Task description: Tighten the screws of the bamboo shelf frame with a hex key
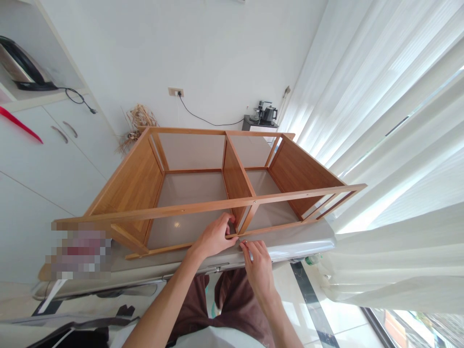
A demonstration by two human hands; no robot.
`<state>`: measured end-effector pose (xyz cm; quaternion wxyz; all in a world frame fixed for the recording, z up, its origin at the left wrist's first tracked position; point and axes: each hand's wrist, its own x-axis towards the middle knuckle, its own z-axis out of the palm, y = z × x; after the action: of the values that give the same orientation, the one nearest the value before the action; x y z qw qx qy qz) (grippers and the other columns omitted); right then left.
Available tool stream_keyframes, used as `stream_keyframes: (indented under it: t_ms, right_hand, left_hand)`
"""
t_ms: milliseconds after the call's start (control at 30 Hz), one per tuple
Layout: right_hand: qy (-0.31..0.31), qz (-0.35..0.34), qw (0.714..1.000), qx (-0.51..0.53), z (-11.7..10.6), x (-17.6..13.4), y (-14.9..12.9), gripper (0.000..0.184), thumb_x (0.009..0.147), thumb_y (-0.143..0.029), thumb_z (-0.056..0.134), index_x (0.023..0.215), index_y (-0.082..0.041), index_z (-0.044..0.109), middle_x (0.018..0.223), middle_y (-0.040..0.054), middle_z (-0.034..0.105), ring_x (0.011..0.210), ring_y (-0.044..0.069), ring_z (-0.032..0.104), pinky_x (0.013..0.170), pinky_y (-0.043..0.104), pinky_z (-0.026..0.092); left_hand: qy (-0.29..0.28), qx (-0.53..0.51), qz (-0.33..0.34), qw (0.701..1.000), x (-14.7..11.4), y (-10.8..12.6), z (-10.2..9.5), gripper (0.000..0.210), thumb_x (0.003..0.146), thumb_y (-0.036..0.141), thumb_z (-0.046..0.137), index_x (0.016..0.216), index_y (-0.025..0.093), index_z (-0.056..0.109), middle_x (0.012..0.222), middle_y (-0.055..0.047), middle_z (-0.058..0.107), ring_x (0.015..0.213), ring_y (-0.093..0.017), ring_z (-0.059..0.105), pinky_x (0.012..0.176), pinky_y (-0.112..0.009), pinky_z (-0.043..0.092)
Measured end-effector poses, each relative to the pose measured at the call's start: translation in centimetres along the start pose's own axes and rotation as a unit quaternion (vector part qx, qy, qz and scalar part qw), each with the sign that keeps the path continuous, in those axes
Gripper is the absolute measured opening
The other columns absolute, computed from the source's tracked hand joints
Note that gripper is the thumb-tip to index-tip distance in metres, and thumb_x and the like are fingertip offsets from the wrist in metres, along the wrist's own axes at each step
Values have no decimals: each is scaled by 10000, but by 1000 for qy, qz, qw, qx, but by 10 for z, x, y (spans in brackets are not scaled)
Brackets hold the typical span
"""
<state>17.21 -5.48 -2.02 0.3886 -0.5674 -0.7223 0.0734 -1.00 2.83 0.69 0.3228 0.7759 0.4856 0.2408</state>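
A wooden frame (183, 210), with panels at both ends and a divider panel (237, 169) in the middle, lies on a table (304, 239). My left hand (215, 234) is closed around its near lower rail (170, 250), just left of the short middle post (249, 218). Close beside it, on the right, my right hand (258, 256) pinches at the same joint. Something small and thin seems to be between those fingertips, but it is too small to name.
White cabinets (32, 135) stand on the left, with an electric kettle (25, 65) on a shelf. Dried plants (139, 118) and a small stand with a black kettle (269, 114) are behind the table. White curtains (391, 121) hang along the right.
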Motion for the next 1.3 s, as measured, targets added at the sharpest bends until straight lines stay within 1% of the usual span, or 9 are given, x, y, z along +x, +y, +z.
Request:
stream_keyframes:
  t_ms: [133,233,367,533,633,767,933,1133,1300]
  right_hand:
    - [-6,-40,999,-33,-5,6,-8,255,1077,-208,482,953,-254,700,888,56,709,829,249,606,758,367,477]
    - [-16,-37,999,-29,-6,9,-10,277,1082,-234,472,937,-259,707,871,61,714,825,259,610,769,383,485]
    - [1,46,999,25,-2,7,-4,294,1074,-340,509,849,-261,682,828,51,719,817,254,638,757,376,497]
    - [19,141,988,65,2,4,4,235,1043,-423,556,977,-225,664,784,22,752,654,211,668,640,327,495]
    - [17,179,980,86,2,4,3,254,1031,-447,560,932,-229,646,748,6,755,579,193,636,609,310,477]
    - [21,149,986,66,2,3,1,307,1046,-473,514,891,-237,632,759,22,736,638,202,644,628,307,476]
    - [16,119,991,54,4,1,0,341,1066,-490,467,886,-246,624,805,37,690,767,222,664,722,330,503]
    - [26,75,997,10,5,0,0,325,1091,-447,442,878,-252,592,815,29,660,765,211,652,717,330,517]
    - [32,69,997,6,5,0,3,282,1089,-416,463,908,-250,602,827,25,667,773,204,668,713,323,534]
  left_hand:
    - [-2,-5,0,1000,1,-1,0,434,820,336,710,1189,232,507,900,-3,640,809,-217,653,762,-339,486]
    - [-2,-7,-3,1000,1,0,0,429,815,321,709,1183,232,508,893,2,635,804,-214,652,759,-340,486]
    - [-1,-4,-3,1000,1,2,-1,419,815,319,707,1177,232,516,879,6,634,796,-213,653,763,-342,481]
    - [2,-1,2,1000,1,1,-1,414,818,324,704,1179,232,524,853,9,633,780,-211,652,749,-333,476]
    - [3,2,2,1000,1,0,-1,416,819,325,706,1181,235,521,853,12,631,776,-208,648,742,-331,471]
    - [1,-1,4,1000,0,0,-1,419,818,323,709,1180,236,518,850,17,627,777,-205,643,750,-332,475]
    - [3,-5,6,1000,1,1,-1,410,818,321,708,1173,231,522,867,11,632,783,-204,651,748,-325,476]
    - [1,-4,5,1000,1,2,-2,411,818,318,711,1172,224,522,857,14,630,779,-203,649,748,-324,476]
    - [-2,0,4,1000,1,4,-4,417,816,314,713,1175,222,520,870,6,633,785,-207,650,746,-327,474]
